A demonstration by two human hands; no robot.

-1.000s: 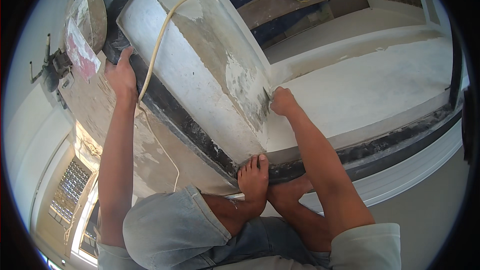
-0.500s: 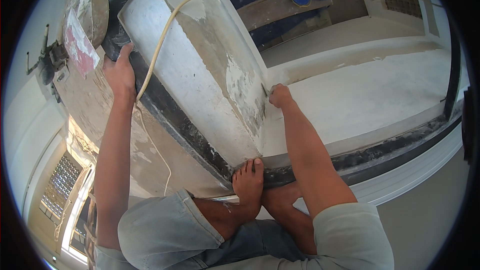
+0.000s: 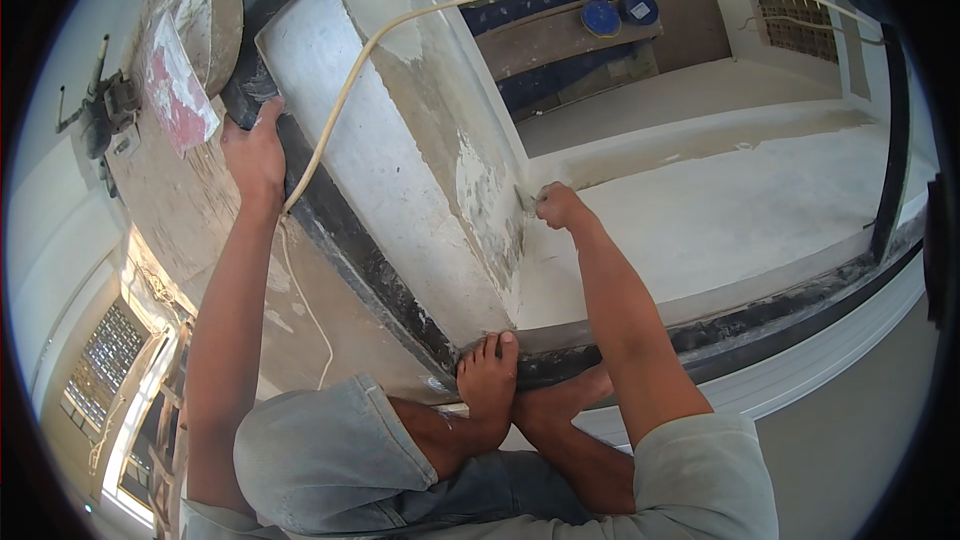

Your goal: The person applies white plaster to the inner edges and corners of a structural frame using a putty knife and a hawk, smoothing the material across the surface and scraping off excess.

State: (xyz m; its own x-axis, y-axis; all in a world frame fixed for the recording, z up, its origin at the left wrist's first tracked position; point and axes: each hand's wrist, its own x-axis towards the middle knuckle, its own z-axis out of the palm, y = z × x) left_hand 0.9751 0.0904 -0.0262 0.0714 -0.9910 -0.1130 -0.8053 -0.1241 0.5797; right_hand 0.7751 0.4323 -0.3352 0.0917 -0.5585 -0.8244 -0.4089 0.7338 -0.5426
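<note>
My left hand [image 3: 255,158] is closed on the edge of a dark, dusty beam [image 3: 345,248], its thumb lying over the top. A round bucket [image 3: 213,35] and a red-and-white smeared board [image 3: 175,90] are just beyond that hand. My right hand [image 3: 560,207] is closed around a small thin tool [image 3: 526,200], which looks like a putty knife and is mostly hidden in the fingers. Its tip meets the patchy, partly plastered wall face [image 3: 470,175], by the corner with a whitish ledge [image 3: 700,210].
A cream cable [image 3: 345,90] arches over the wall and across the far side. My bare foot [image 3: 488,372] rests on the dark beam. Two blue lids [image 3: 601,17] sit on a plank [image 3: 540,48] below at the back. A dark post [image 3: 893,150] stands on the right.
The view has shifted slightly, so the scene sits a little lower. My right hand has turned slightly at the wall corner, and more of the tool shows. My left hand keeps its hold.
</note>
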